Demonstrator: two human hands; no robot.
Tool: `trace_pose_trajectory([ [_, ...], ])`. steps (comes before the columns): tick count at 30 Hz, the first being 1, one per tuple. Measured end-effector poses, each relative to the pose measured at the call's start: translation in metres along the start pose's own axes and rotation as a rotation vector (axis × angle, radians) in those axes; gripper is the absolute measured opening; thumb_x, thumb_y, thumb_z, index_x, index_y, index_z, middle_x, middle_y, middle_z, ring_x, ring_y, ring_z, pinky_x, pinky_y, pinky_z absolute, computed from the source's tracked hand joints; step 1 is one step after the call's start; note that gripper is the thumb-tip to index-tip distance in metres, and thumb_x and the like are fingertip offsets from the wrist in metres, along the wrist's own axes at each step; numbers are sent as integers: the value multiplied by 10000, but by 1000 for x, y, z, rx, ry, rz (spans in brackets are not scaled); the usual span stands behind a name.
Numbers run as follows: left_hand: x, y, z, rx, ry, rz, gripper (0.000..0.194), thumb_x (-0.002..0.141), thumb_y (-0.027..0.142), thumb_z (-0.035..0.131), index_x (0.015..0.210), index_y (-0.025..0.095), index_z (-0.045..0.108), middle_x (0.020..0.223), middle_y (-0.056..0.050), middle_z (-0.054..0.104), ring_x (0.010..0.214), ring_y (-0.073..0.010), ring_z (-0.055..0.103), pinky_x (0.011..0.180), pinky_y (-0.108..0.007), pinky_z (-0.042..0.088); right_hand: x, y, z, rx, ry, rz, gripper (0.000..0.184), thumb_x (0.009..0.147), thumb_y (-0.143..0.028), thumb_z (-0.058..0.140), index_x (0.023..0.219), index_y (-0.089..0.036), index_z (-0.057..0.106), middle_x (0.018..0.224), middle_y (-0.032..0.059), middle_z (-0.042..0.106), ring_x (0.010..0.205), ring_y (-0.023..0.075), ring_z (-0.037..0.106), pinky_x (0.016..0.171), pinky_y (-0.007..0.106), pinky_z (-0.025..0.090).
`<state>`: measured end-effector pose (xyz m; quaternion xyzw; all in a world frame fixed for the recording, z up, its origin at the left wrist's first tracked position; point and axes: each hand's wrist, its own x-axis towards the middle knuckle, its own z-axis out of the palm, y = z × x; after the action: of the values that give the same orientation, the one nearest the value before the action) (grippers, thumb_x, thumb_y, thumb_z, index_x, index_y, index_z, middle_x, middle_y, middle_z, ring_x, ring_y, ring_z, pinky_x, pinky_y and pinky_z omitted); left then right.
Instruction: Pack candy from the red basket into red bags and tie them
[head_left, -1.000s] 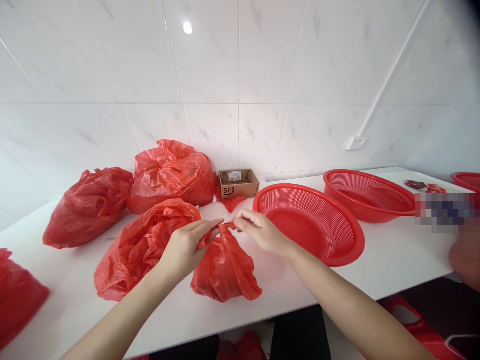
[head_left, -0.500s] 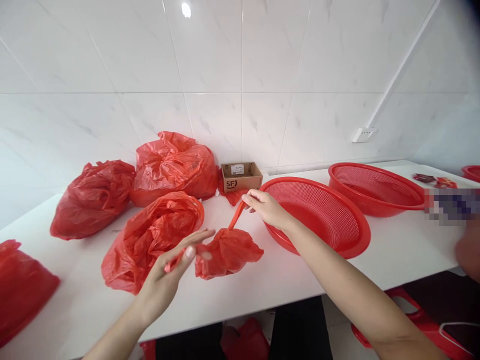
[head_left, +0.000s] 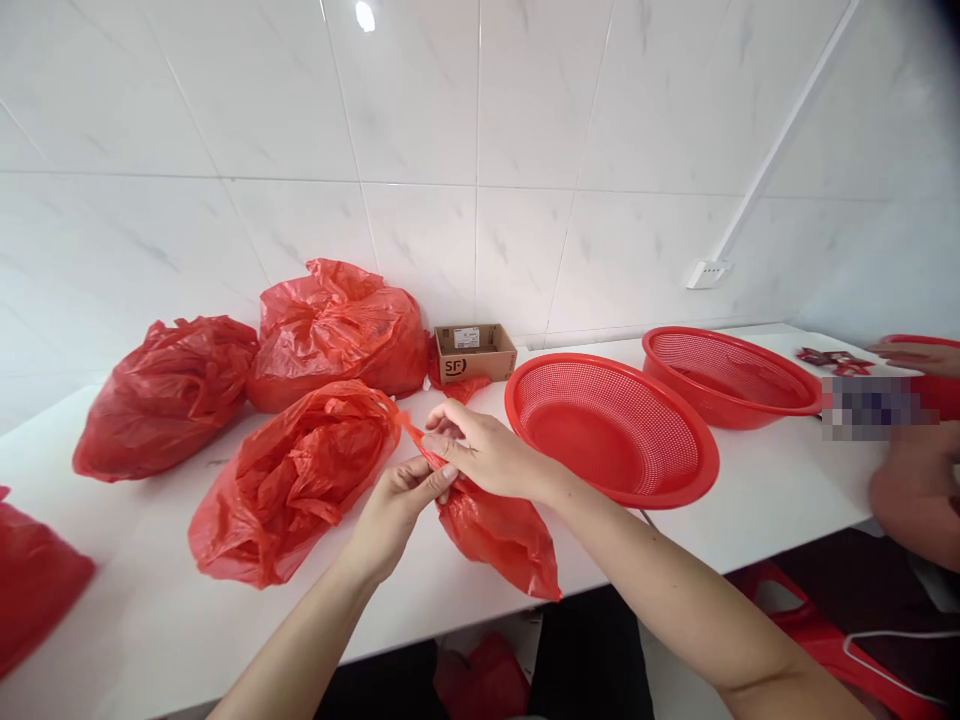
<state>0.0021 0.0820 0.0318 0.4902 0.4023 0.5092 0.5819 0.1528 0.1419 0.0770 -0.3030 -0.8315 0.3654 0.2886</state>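
Note:
A small red plastic bag (head_left: pixel 501 533) lies at the front edge of the white counter (head_left: pixel 150 610). My left hand (head_left: pixel 396 510) pinches the twisted handles at its top. My right hand (head_left: pixel 482 450) is closed over the same handles just above, the two hands touching. Beside my left hand sits a bigger crumpled red bag (head_left: pixel 296 480).
Two more full red bags (head_left: pixel 169 392) (head_left: pixel 337 330) stand toward the wall, another red bag (head_left: pixel 34 585) at the far left. A small cardboard box (head_left: pixel 475 352) sits by the tiles. Two red mesh baskets (head_left: pixel 611 428) (head_left: pixel 729 378) lie to the right. Another person's arm (head_left: pixel 915 490) shows at the right edge.
My hands had pulled apart, each drawing a handle of the small bag outward. Now they have come together again over the handles, and the bag has shifted toward the counter's front edge.

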Motion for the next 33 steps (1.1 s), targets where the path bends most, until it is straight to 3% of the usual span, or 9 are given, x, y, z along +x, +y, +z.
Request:
trace_pose_trajectory([
  [3, -1, -2, -1, -3, 45, 19, 285, 812, 399, 721, 665, 165, 652, 693, 2, 594, 705, -122, 526, 700, -240, 423, -10, 3, -5, -15, -38, 82, 159, 993, -348, 424, 1121, -259, 453, 690, -45, 574, 668, 160, 577, 657, 308, 425],
  [6, -3, -1, 2, -23, 55, 8, 273, 806, 356, 733, 661, 176, 589, 736, -14, 628, 768, -146, 574, 759, -267, 447, -17, -2, -9, 20, 94, 85, 113, 980, -322, 434, 1079, -270, 420, 559, -101, 428, 509, 130, 454, 553, 269, 347],
  [12, -8, -2, 0, -62, 160, 72, 299, 810, 342, 731, 694, 202, 493, 697, 42, 576, 675, -102, 530, 651, -216, 423, -42, -8, 13, 201, 222, 110, 148, 972, -332, 455, 1097, -266, 408, 621, -79, 514, 563, 127, 501, 577, 261, 373],
  [19, -15, -5, -6, 102, 130, 88, 163, 746, 292, 786, 825, 188, 688, 861, -35, 685, 840, -175, 630, 782, -284, 485, -64, 16, 31, 117, 189, 166, 134, 958, -287, 464, 1087, -254, 446, 628, -73, 530, 539, 118, 467, 566, 260, 381],
  [21, -17, -3, -7, 221, 91, 161, 139, 739, 264, 782, 824, 191, 699, 895, -51, 686, 852, -187, 637, 788, -296, 495, -64, 18, 26, 12, 245, 126, 201, 907, -256, 543, 1102, -248, 493, 708, -43, 574, 641, 141, 547, 644, 294, 444],
  [25, -19, 1, -10, 300, -4, 207, 168, 702, 192, 783, 815, 206, 660, 917, -47, 665, 810, -193, 655, 703, -303, 533, -59, 21, 24, -9, 279, -51, 340, 841, -154, 589, 1165, -248, 557, 1173, 60, 637, 1079, 199, 594, 922, 373, 470],
  [27, -19, 0, -11, 398, -38, 228, 146, 728, 161, 738, 820, 208, 634, 918, -51, 670, 802, -203, 667, 675, -312, 546, -57, 23, 31, 87, 212, -54, 339, 850, -120, 537, 1165, -242, 563, 1121, 49, 662, 1029, 181, 617, 900, 355, 488],
  [30, -18, -7, -11, 655, 93, 395, 159, 735, 90, 664, 767, 213, 569, 864, -32, 682, 756, -180, 651, 644, -276, 518, -60, 24, 48, 166, 209, 31, 291, 831, -107, 518, 1093, -225, 559, 883, 5, 653, 800, 149, 617, 760, 308, 507],
  [33, -19, -17, -8, 771, 276, 538, 227, 701, 16, 614, 768, 222, 547, 827, -9, 669, 744, -165, 615, 641, -255, 468, -65, 22, 64, 177, 284, 92, 249, 820, -119, 537, 1045, -227, 528, 856, -3, 633, 752, 148, 590, 714, 300, 486],
])
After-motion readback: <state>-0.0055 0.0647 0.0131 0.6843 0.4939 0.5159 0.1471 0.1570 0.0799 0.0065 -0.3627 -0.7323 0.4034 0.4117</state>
